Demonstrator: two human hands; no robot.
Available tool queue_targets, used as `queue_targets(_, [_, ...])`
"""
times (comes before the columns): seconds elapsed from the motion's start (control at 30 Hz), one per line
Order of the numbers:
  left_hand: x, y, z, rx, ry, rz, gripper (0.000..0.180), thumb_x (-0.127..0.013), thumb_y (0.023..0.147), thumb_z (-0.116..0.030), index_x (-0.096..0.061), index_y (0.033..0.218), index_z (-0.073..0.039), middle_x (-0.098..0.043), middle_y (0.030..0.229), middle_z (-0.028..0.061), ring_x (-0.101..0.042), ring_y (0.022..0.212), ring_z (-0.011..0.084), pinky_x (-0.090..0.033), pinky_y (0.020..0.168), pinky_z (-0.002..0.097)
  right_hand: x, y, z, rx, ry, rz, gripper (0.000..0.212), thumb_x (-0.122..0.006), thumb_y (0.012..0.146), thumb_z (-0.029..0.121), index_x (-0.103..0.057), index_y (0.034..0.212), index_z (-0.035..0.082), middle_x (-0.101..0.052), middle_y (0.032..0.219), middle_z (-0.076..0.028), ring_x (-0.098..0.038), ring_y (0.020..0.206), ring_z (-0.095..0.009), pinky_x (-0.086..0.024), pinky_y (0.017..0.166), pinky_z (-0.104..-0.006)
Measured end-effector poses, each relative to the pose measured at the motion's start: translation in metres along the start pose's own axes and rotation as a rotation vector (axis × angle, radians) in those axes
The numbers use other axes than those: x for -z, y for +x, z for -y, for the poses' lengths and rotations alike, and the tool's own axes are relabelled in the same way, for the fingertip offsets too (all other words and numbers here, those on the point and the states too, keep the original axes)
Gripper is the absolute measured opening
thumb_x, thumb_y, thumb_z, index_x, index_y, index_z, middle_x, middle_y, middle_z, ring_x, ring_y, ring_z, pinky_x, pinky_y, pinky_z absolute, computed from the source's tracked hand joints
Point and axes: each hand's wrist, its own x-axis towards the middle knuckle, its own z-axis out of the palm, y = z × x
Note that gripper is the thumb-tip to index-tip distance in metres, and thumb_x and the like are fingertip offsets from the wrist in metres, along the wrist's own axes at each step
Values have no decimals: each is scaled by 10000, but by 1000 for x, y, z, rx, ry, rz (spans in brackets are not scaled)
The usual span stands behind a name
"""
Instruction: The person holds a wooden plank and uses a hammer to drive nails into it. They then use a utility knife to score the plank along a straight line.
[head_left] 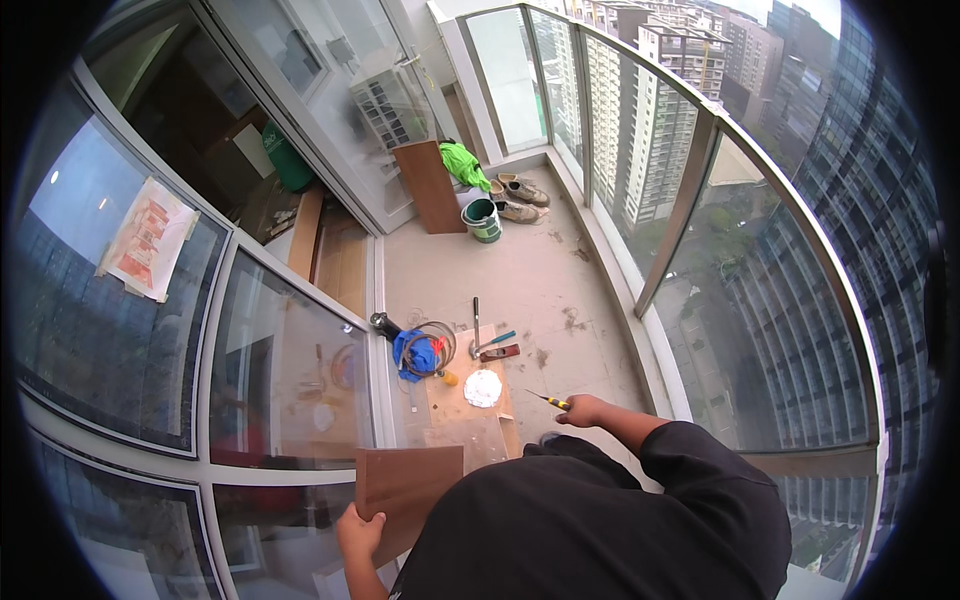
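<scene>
At the lower left my left hand (360,535) is closed round the edge of a brown wooden board (410,490), which is tilted up beside the glass panels. Out to the right, my right hand (584,411) grips a screwdriver (553,402) with a yellow and black handle, its thin tip directed left. Ahead of the hands a plywood sheet (447,408) lies on the floor. On it are a round white item (483,389), a dark red block-like tool (499,353), a teal-handled tool (497,340) and a black-handled hammer (476,315). The screwdriver touches none of them.
A blue bag (412,355), coiled cable (447,340) and small yellow-orange item (451,379) sit at the sheet's left. Farther off are a green bucket (482,224), leaning brown panel (428,187), shoes (520,212) and green cloth (461,165). A glass railing (660,250) bounds the right.
</scene>
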Motion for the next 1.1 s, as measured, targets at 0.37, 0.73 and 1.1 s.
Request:
queue_targets(0.37, [54,66,-13,-179,251,289,353,-797,713,-213,-730,1039,-95,-713,946,193,-680,907,387,-539,815,437,-36,-17,-152,-548,311,-15,421,-736,860,403,-600,780,13,-633,698,-95,-586,513,-220,-478,494,-384])
queue_targets(0.73, [105,81,-38,-916,767,468,386,-657,755,-32,-727,1105,-178,-681,1232,14,-574,1225,188,-306,1175,429,-58,-56,-180,-641,315,104,328,-710,889,329,-560,855,39,-569,638,-55,-549,511,-183,-445,470,-362])
queue_targets(1.1, [96,99,-38,-1197,1057,447,328,-575,878,-155,-684,1177,-232,-660,1257,-36,-527,1264,177,-235,1209,472,-49,-28,-138,-526,423,76,338,-712,892,366,-578,940,60,-631,757,-62,-574,592,-166,-453,522,-337])
